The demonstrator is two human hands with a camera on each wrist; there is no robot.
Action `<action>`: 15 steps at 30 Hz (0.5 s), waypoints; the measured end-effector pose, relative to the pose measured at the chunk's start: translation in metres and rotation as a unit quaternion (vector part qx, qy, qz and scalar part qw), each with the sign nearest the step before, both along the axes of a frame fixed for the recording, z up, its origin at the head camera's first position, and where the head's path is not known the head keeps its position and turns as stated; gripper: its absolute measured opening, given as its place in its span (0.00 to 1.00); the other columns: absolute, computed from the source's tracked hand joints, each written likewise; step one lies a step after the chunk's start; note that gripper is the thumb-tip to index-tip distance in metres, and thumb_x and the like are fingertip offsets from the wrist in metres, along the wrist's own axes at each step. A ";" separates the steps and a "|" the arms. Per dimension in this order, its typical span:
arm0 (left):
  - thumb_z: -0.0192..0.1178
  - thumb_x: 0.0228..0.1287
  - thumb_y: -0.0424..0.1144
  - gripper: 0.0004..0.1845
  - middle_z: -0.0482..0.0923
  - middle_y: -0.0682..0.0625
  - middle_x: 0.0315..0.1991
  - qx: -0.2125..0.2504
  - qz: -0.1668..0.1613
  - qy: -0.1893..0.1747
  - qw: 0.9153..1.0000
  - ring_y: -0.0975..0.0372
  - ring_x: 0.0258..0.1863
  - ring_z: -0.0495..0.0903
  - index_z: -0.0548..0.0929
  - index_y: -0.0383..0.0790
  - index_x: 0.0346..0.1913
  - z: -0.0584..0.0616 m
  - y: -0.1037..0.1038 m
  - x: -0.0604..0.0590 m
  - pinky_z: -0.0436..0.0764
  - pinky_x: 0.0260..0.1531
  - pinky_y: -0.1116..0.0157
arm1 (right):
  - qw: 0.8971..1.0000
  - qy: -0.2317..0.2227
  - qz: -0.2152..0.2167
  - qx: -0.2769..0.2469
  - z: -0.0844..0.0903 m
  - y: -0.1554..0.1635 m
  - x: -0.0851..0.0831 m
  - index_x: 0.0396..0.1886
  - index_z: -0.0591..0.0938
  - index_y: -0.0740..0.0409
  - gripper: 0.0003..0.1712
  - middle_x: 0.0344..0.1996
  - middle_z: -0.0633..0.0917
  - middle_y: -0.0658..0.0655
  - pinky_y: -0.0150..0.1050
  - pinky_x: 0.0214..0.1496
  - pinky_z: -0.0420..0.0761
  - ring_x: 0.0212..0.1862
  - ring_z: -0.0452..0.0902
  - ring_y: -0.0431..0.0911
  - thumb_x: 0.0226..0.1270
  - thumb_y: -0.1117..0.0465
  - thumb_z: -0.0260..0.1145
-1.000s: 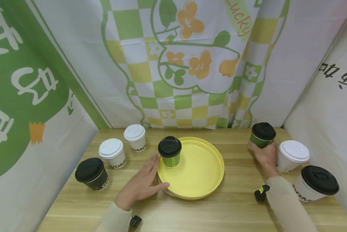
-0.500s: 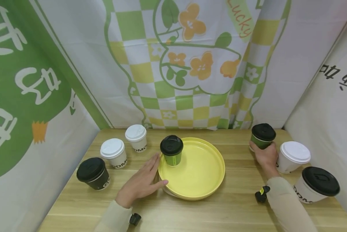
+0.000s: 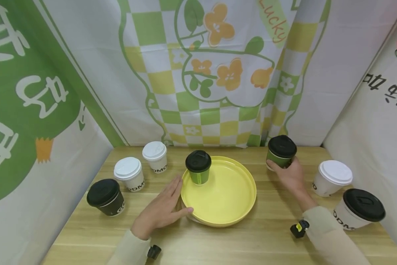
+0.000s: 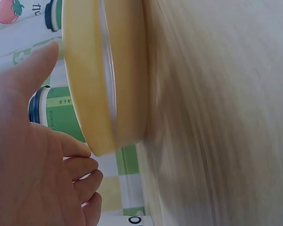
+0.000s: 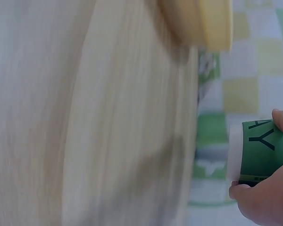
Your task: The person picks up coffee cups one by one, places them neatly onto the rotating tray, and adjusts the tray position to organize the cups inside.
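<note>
While the left hand (image 3: 160, 213) rests flat against the rim of the yellow plate (image 3: 231, 213), its fingers straight and close together, the right hand (image 3: 289, 175) holds a green cup with a black lid (image 3: 280, 151). The right fingers curl around the cup's side. That cup sits just above the counter (image 3: 258, 239), to the right of the plate and a little apart from it. Another green cup (image 3: 198, 166) already stands inside the plate, near its back edge. It looks like the step in hand is carrying the second green cup over to the plate. The next move would need the cup kept upright, lifted over the rim, and set down on a bare spot beside the first one.
</note>
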State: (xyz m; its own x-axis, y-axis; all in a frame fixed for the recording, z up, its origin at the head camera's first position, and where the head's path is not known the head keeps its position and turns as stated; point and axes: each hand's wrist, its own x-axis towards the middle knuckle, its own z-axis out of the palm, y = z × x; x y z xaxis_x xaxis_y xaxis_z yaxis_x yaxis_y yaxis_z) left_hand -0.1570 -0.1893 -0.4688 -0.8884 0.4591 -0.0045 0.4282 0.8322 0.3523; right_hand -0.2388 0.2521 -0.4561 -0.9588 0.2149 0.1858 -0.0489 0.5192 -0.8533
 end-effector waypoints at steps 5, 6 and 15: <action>0.52 0.75 0.71 0.57 0.38 0.35 0.87 -0.001 -0.003 -0.001 1.000 0.45 0.87 0.44 0.45 0.30 0.85 0.000 0.001 0.001 0.53 0.85 0.45 | 0.998 -0.004 0.067 -0.009 0.008 -0.024 0.010 0.80 0.62 0.62 0.49 0.68 0.77 0.69 0.56 0.72 0.78 0.69 0.76 0.62 0.70 0.44 0.74; 0.52 0.74 0.71 0.57 0.38 0.35 0.87 -0.002 -0.003 -0.001 1.000 0.45 0.87 0.44 0.45 0.30 0.85 0.000 0.001 0.001 0.53 0.85 0.45 | 0.996 -0.005 0.083 -0.014 0.009 -0.029 0.012 0.80 0.62 0.61 0.49 0.68 0.77 0.69 0.56 0.73 0.78 0.70 0.76 0.62 0.70 0.45 0.75; 0.53 0.74 0.70 0.57 0.39 0.34 0.87 0.004 -0.005 0.002 1.000 0.44 0.87 0.45 0.45 0.28 0.84 -0.001 0.002 0.003 0.53 0.85 0.45 | 0.985 0.018 0.169 -0.037 0.011 -0.076 0.029 0.76 0.68 0.59 0.44 0.69 0.80 0.65 0.57 0.76 0.77 0.72 0.76 0.60 0.66 0.54 0.79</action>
State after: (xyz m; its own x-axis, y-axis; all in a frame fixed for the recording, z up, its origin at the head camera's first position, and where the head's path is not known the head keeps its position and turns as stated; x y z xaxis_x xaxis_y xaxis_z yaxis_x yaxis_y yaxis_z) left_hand -0.1544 -0.1874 -0.4694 -0.8833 0.4688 0.0037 0.4391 0.8245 0.3571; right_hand -0.2095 0.1765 -0.4450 -0.9709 -0.1003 0.2177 -0.2397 0.4046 -0.8825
